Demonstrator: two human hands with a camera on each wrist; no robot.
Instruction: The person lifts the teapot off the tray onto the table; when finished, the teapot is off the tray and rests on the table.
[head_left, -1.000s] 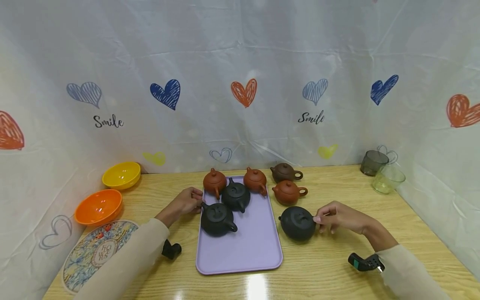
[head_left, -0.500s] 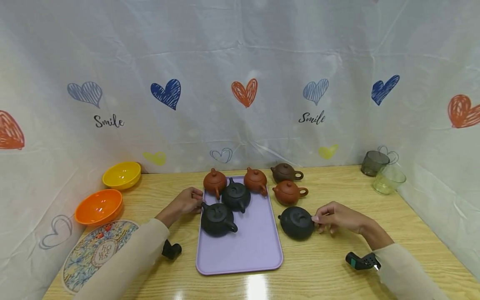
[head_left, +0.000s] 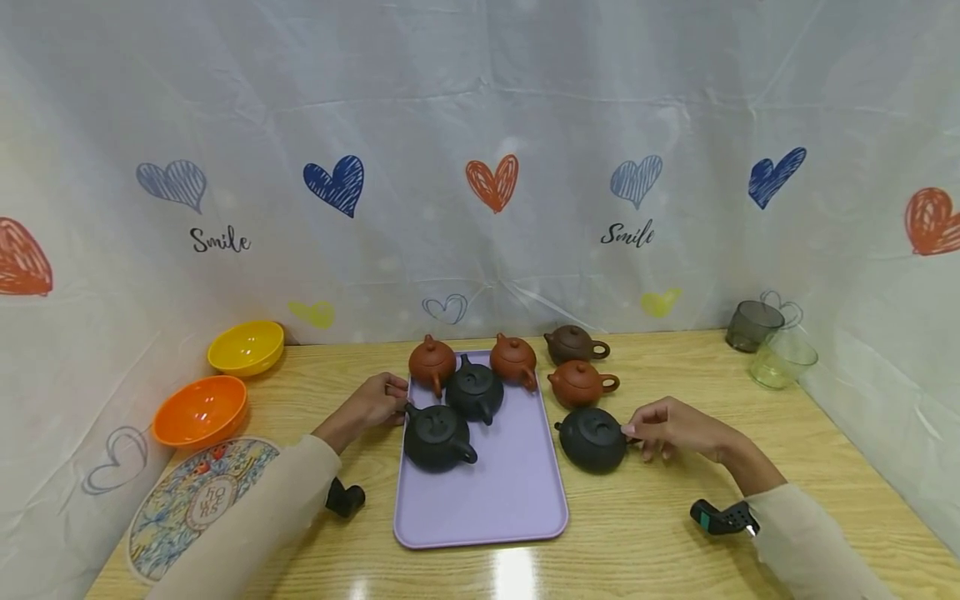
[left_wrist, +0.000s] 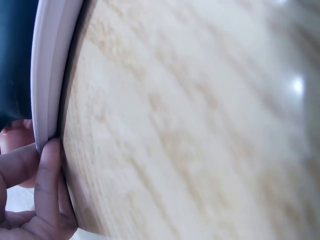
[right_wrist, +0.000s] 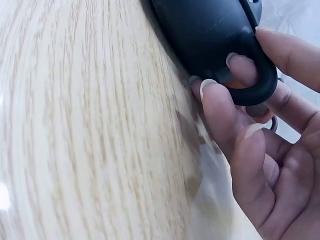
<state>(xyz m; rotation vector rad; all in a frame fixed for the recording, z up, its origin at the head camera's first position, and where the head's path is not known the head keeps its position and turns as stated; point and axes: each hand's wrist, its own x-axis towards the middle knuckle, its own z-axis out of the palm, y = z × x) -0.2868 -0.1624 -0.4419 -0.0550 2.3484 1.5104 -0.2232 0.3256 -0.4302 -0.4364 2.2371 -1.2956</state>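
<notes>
My right hand [head_left: 678, 429] holds a black teapot [head_left: 591, 442] by its handle, just right of the lilac tray [head_left: 510, 500]. In the right wrist view a fingertip shows through the loop of the handle [right_wrist: 267, 85], and the thumb presses on top. With its fingers my left hand [head_left: 372, 402] grips the tray's left rim [left_wrist: 47, 90]. On the tray stand a black teapot [head_left: 435, 442] near that rim, another black teapot [head_left: 474, 392] behind it, and two red-brown teapots, one at the far left [head_left: 431, 360] and one at the far right [head_left: 513, 358].
Right of the tray stand a red-brown teapot [head_left: 577, 385] and a dark brown teapot [head_left: 572, 344]. A yellow bowl [head_left: 246, 348], an orange bowl [head_left: 201, 412] and a patterned round mat [head_left: 195, 508] lie at left. Two tinted cups, grey [head_left: 752, 325] and yellow-green [head_left: 783, 362], stand far right.
The black teapot in my right hand has shifted slightly left and away from me, toward the tray. My left hand stays at the tray's rim. The head view has moved a little.
</notes>
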